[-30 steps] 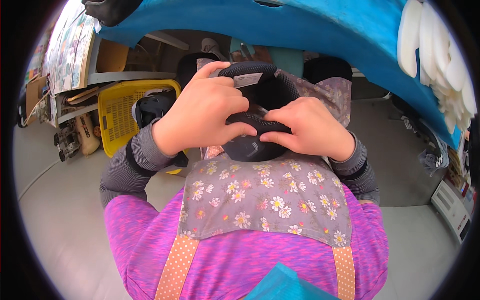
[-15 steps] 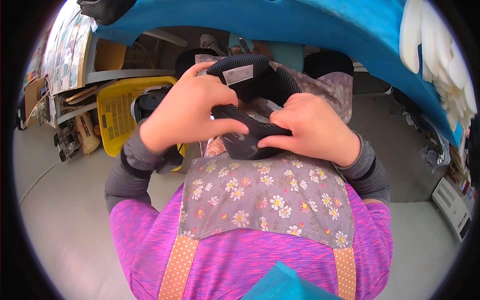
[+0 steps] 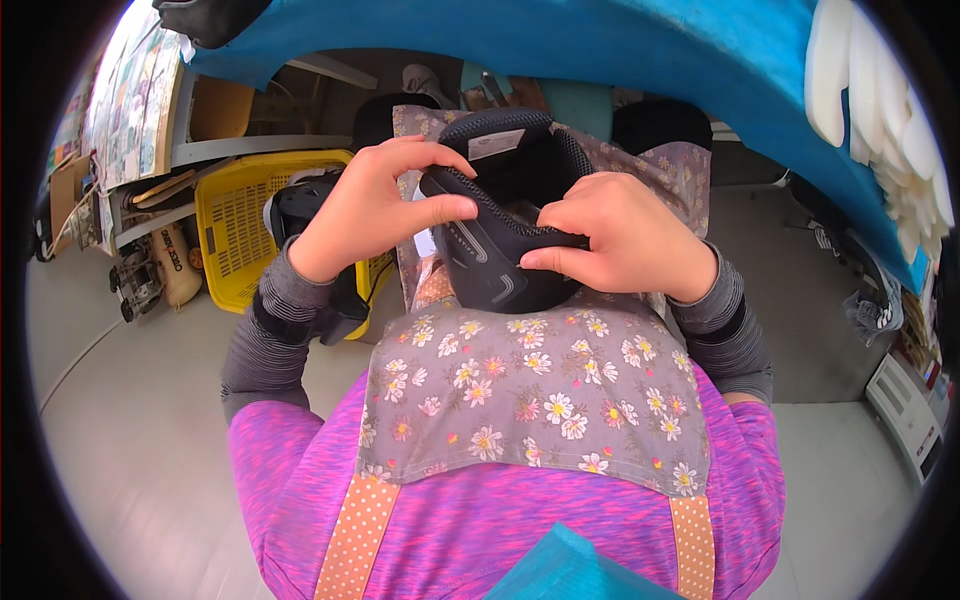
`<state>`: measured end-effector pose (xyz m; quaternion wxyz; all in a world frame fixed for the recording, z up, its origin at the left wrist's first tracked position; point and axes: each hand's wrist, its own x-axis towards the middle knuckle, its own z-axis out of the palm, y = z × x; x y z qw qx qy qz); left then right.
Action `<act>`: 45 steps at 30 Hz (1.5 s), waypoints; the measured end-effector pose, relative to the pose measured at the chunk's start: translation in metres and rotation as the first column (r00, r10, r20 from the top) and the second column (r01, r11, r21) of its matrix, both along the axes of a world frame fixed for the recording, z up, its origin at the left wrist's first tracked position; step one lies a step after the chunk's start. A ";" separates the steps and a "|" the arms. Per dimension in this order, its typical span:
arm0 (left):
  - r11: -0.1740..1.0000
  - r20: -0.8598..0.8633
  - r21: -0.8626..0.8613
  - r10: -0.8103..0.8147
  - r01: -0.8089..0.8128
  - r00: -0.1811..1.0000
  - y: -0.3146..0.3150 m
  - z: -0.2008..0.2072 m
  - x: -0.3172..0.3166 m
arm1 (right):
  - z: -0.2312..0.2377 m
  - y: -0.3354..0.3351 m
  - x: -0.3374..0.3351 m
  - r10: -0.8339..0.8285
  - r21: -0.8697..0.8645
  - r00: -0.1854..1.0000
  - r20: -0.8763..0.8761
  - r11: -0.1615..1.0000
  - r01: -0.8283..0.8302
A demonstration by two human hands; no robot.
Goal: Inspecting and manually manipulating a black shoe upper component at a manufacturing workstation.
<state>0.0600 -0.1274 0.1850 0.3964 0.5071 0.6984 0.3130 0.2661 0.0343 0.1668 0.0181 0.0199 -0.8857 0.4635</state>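
Observation:
Above my apron-covered lap is a black shoe upper (image 3: pixel 495 262) with a mesh-lined collar and a pale label inside. My left hand (image 3: pixel 390 190) grips the left rim of its opening, index finger at the inside and thumb on the outer face. On the opposite side, my right hand (image 3: pixel 625 235) pinches the near right edge of the collar between thumb and curled fingers. The opening faces up and away from me, and its dark inside shows only in part. Fingers of my right hand inside the collar are partly hidden.
A yellow plastic basket (image 3: pixel 228 225) with black pieces in it stands at my left. A blue-covered table (image 3: pixel 600 40) curves across the far side, with white foot-shaped pieces (image 3: pixel 880 120) piled at right. A grey-white box-like device (image 3: pixel 903 415) is at far right.
The shoe upper has turned, showing more of its outer side and deeper opening. My left hand has drawn back a little leftward, its thumb moving higher toward the rim.

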 end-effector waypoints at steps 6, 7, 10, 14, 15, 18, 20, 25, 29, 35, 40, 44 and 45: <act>0.851 -0.337 0.524 0.225 -0.016 0.914 0.022 -0.035 0.030 | 0.020 -0.007 -0.028 0.073 0.066 0.947 0.312 0.993 -0.099; 0.823 -0.317 0.566 0.263 -0.041 0.911 0.026 -0.038 0.030 | 0.019 -0.009 -0.029 0.072 0.068 0.948 0.310 0.993 -0.098; 0.699 -0.368 0.714 0.437 -0.051 0.821 0.038 -0.051 0.033 | 0.019 -0.029 -0.026 -0.073 0.226 0.992 0.101 0.973 0.049; 0.688 -0.376 0.723 0.477 -0.071 0.794 0.055 -0.051 0.022 | 0.013 -0.038 -0.033 -0.282 0.194 0.957 0.067 0.945 0.265; 0.688 -0.364 0.722 0.459 -0.065 0.811 0.052 -0.051 0.022 | 0.013 -0.036 -0.033 -0.280 0.194 0.958 0.063 0.945 0.263; 0.679 -0.327 0.732 0.426 -0.059 0.843 0.043 -0.038 0.021 | 0.014 -0.014 -0.024 -0.053 0.095 0.995 0.083 0.994 0.045; 0.672 -0.282 0.734 0.440 -0.104 0.853 0.035 -0.023 0.020 | 0.009 0.008 -0.019 -0.035 0.117 0.995 -0.091 0.992 0.046; 0.712 -0.285 0.699 0.360 -0.064 0.888 0.036 0.003 0.016 | 0.021 0.011 -0.013 0.004 0.118 0.917 -0.399 0.992 0.048; 0.741 -0.394 0.621 0.014 0.255 0.919 0.036 0.014 0.016 | 0.036 -0.004 -0.013 0.016 0.037 0.893 -0.450 0.999 0.000; 0.645 -0.259 0.762 0.221 0.058 0.940 0.050 -0.013 0.021 | 0.037 -0.041 -0.024 -0.153 0.137 0.850 -0.505 0.957 0.254; 0.585 -0.271 0.807 0.238 0.085 0.933 0.040 0.007 0.017 | 0.056 0.008 -0.018 0.101 0.277 0.890 -0.444 0.961 0.029; 0.486 -0.227 0.862 0.118 0.143 0.967 0.024 0.026 0.009 | 0.074 0.044 0.000 0.131 0.419 0.878 -0.461 0.904 0.085; 0.465 -0.226 0.868 0.054 0.176 0.973 0.025 0.031 0.008 | 0.073 0.044 0.001 0.131 0.419 0.878 -0.460 0.904 0.084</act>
